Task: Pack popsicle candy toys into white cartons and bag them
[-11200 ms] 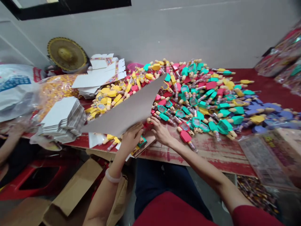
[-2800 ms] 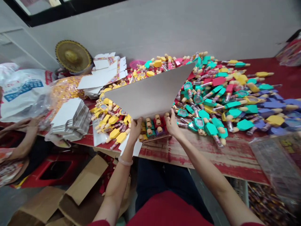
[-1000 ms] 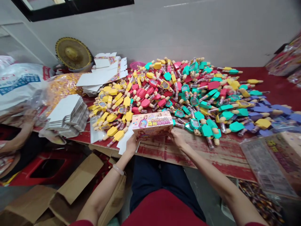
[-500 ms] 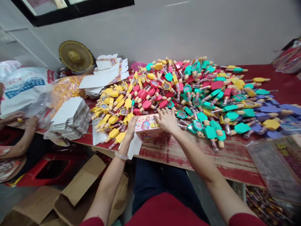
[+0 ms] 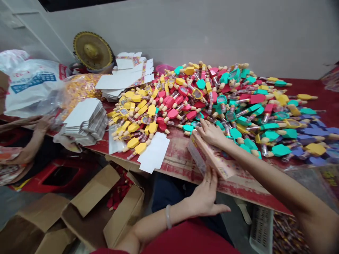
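A pink printed box (image 5: pixel 212 153) stands near the table's front edge, turned at an angle. My left hand (image 5: pixel 208 194) touches its near side with the fingertips, thumb stretched out and palm off the box. My right hand (image 5: pixel 210 133) lies over the far end of the box, fingers extended along its top edge. Behind the box spreads a large heap of toy-shaped candy tubes (image 5: pixel 219 102) in yellow, red, green and purple. A flat white card (image 5: pixel 154 152) lies on the table to the left of the box.
Stacked folded boxes (image 5: pixel 84 118) and more flat cartons (image 5: pixel 119 81) are on the left. Another person's hands (image 5: pixel 43 123) are at the far left. Open cardboard boxes (image 5: pixel 95 208) stand below the table; a white basket (image 5: pixel 261 229) sits at the lower right.
The pink box has moved right and turned. My left hand has swung round to its near side, and my right hand has shifted right. The white card now shows fully.
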Tool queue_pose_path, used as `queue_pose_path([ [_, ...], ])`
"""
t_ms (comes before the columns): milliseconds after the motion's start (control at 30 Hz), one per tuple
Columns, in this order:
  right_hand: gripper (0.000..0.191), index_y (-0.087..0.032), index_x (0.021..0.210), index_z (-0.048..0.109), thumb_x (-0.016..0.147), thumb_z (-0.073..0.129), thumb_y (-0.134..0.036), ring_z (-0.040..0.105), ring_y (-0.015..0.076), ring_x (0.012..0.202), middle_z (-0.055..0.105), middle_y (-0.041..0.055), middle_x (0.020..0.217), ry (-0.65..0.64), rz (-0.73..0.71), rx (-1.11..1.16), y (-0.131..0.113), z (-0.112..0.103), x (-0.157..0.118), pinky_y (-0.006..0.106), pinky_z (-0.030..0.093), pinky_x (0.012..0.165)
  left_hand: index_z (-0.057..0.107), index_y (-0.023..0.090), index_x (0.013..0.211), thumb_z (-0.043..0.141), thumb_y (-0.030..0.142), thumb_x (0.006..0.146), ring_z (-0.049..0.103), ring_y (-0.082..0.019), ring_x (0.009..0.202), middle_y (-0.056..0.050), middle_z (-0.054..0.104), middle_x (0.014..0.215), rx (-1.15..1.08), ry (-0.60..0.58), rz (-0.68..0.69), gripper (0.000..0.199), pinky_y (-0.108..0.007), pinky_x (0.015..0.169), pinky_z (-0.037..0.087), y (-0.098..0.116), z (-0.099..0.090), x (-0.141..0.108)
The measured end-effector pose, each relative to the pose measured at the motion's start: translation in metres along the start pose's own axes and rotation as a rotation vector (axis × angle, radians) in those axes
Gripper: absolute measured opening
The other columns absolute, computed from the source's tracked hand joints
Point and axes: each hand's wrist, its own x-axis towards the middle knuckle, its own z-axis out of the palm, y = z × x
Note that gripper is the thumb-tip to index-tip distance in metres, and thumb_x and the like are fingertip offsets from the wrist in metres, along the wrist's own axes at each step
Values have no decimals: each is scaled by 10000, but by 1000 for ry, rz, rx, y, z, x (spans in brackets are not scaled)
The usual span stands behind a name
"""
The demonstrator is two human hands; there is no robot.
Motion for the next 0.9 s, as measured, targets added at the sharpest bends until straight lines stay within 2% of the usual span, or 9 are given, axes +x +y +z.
queue_pose_path([
  [67, 686, -202, 1566, 427, 1013, 346, -599, 426, 410, 1457, 498, 182, 1568, -19, -118, -55, -10, -2, -7, 673, 311, 1167, 182, 111, 1658, 699, 672, 829, 153, -410, 1596, -241, 130, 1721, 18, -86, 116, 1127, -560, 1261, 311, -5, -8, 10],
  [133, 674, -224, 1585, 402, 1017, 340, -581, 369, 418, 1492, 471, 159, 1597, 26, -182, -159, -15, -6, -22, 713, 254, 1178, 490, 203, 1534, 583, 601, 948, 403, -337, 1519, -156, 397, 1650, 27, 16, 125, 714, -478, 1226, 394, -23, -41, 5],
  [233, 733, -216, 1620, 338, 1012, 305, -624, 341, 492, 1475, 444, 199, 1603, 149, -54, -294, -12, -10, -55, 797, 268, 1100, 649, 190, 1348, 494, 435, 1020, 566, -258, 1387, -117, 636, 1449, 32, 556, -149, 438, -431, 1207, 414, -74, -124, -40],
  [333, 840, -115, 1620, 320, 1007, 208, -678, 487, 511, 1344, 542, 296, 1467, 28, 130, -321, -5, -12, -74, 728, 428, 989, 630, 131, 1316, 431, 306, 1016, 636, -268, 1253, -162, 686, 1329, 128, 1101, -621, 400, -438, 1102, 488, -136, -221, -107],
  [367, 865, -88, 1614, 322, 1006, 182, -687, 528, 498, 1304, 569, 306, 1423, -28, 119, -325, -3, -12, -74, 695, 450, 979, 594, 120, 1357, 415, 276, 1014, 601, -276, 1292, -179, 651, 1372, 234, 1181, -780, 418, -438, 1108, 470, -154, -251, -126],
  [433, 876, -85, 1610, 331, 1004, 183, -699, 567, 465, 1268, 596, 288, 1394, -94, 8, -334, -1, -11, -66, 641, 459, 998, 537, 130, 1419, 444, 283, 998, 465, -305, 1419, -193, 535, 1501, 465, 1172, -1130, 458, -450, 1157, 396, -184, -297, -154],
  [533, 812, -163, 1600, 383, 997, 256, -693, 590, 422, 1261, 614, 227, 1411, -110, -166, -316, 0, -9, -43, 573, 468, 1016, 628, 99, 1291, 614, 440, 909, 434, -435, 1383, -278, 515, 1441, 474, 1108, -1321, 512, -541, 1094, 402, -211, -332, -169],
  [733, 775, -182, 1563, 453, 999, 275, -681, 570, 403, 1315, 596, 195, 1463, -90, -227, -300, -4, -3, -23, 529, 455, 1047, 736, 122, 1053, 566, 409, 911, 459, -450, 1302, -257, 580, 1306, 506, 1037, -1339, 363, -565, 1037, 403, -224, -347, -169],
  [900, 754, -202, 1561, 466, 989, 329, -673, 565, 391, 1332, 647, 176, 1404, -94, -192, -259, -15, -8, -25, 511, 463, 1048, 700, 52, 1049, 439, 317, 948, 421, -465, 1331, -313, 603, 1285, 580, 1060, -1263, 385, -605, 1077, 334, -195, -389, -170],
])
